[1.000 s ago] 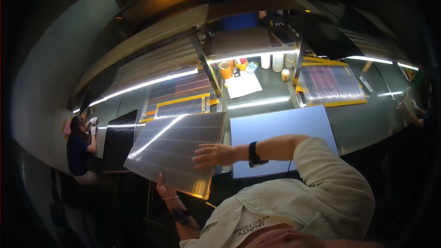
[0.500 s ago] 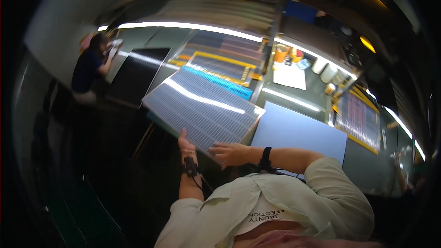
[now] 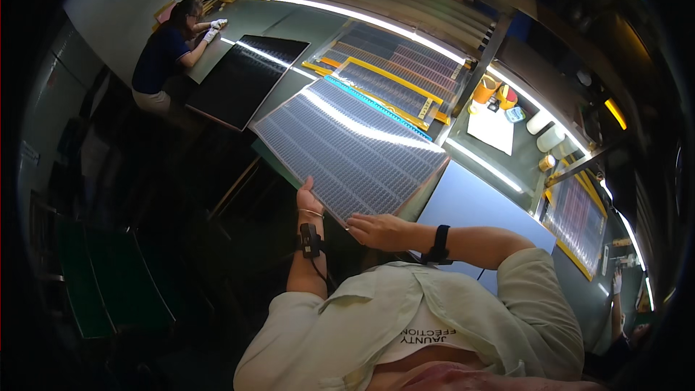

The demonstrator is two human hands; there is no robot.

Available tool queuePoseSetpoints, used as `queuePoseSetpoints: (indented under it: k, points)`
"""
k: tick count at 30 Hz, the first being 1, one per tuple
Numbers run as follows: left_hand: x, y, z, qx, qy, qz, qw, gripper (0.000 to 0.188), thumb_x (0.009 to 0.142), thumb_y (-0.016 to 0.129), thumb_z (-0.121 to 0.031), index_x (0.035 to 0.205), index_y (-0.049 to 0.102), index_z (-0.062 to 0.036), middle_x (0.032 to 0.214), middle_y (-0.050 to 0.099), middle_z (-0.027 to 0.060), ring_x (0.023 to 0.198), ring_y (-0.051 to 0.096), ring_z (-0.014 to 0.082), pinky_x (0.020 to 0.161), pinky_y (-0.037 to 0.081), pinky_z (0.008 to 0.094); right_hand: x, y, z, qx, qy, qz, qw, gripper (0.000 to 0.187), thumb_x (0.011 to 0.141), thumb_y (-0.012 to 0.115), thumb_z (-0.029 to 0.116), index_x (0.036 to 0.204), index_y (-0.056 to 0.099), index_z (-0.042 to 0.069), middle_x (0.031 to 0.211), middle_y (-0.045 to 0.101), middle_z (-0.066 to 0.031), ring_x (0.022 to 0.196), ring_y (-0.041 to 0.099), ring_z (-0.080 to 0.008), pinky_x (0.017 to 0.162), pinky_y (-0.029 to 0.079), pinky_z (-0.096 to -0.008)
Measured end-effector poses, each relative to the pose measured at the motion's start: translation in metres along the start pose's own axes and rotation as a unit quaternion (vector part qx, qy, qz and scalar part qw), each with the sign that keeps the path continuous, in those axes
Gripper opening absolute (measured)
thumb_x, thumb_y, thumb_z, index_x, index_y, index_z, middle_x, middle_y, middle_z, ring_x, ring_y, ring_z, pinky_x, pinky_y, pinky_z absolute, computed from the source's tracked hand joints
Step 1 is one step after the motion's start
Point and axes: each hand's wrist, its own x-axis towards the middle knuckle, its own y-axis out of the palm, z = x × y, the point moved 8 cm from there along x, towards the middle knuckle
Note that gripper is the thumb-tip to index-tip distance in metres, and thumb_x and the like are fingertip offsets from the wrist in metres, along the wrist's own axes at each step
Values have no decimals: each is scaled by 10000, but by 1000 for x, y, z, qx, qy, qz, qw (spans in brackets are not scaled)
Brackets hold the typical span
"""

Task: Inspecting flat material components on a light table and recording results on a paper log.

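Observation:
A large grey sheet (image 3: 347, 166) printed with rows of small repeating marks lies tilted in front of me, its far part bordering a blue strip (image 3: 376, 107). My left hand (image 3: 307, 197) grips its near left edge, thumb showing above and the other fingers hidden beneath. At the near corner, my right hand (image 3: 382, 232) has its fingers drawn together on the edge, the thumb out of sight. Beneath the sheet's left side, a green edge (image 3: 279, 163) shows. Both wrists wear black straps, the left one carrying a small device.
A pale blue-white board (image 3: 478, 213) lies right of the sheet. Yellow-framed patterned panels (image 3: 384, 87) stand beyond it, with another (image 3: 575, 224) farther right. A dark panel (image 3: 250, 80) lies left, near a gloved co-worker (image 3: 170, 54). White paper (image 3: 492, 129), cups and rolls sit under a lamp.
My view has shifted, so the bench and sheet appear farther right. The fingers of my right hand, spread over the sheet's near edge before, are now closer together at its corner.

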Motion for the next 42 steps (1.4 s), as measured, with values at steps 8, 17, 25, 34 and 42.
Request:
queuePoseSetpoints:
  k: [8,17,25,34,42]
  points:
    - [-12,18,-9,-16,58,28,998,467,924,459,-353,1205,447,19,1175,522,173,1074,510,336,915,422,490,-8,-45,-102,79,256,-161,950,91,801,510,115,788,541,31,667,514,-108,587,576,-281,517,451,-375]
    - [43,-59,-24,203,-51,-114,971,400,916,498,-293,1136,497,41,1115,558,172,1003,558,322,880,450,489,38,-182,-213,-91,300,-270,910,52,777,530,81,765,577,65,697,583,-99,617,599,-247,573,486,-338]
    - [56,-94,3,246,-43,-112,962,468,874,576,-319,1121,502,72,988,593,158,817,604,267,745,503,387,78,-342,-185,-240,173,-410,863,116,815,530,146,854,610,72,741,633,-93,680,632,-263,608,493,-346]
    - [29,-33,-40,496,250,-179,812,358,794,661,-198,1074,545,-8,1072,570,129,975,564,291,797,472,410,111,-222,-174,-120,204,-236,942,110,823,521,180,860,616,141,707,627,-102,662,614,-278,572,466,-400]
    - [83,65,-53,860,399,-100,303,593,723,661,-414,1189,482,-94,1318,363,163,1241,309,365,991,279,542,71,-167,-185,25,302,-220,927,144,872,535,142,873,618,24,742,657,-115,657,650,-245,621,501,-304]
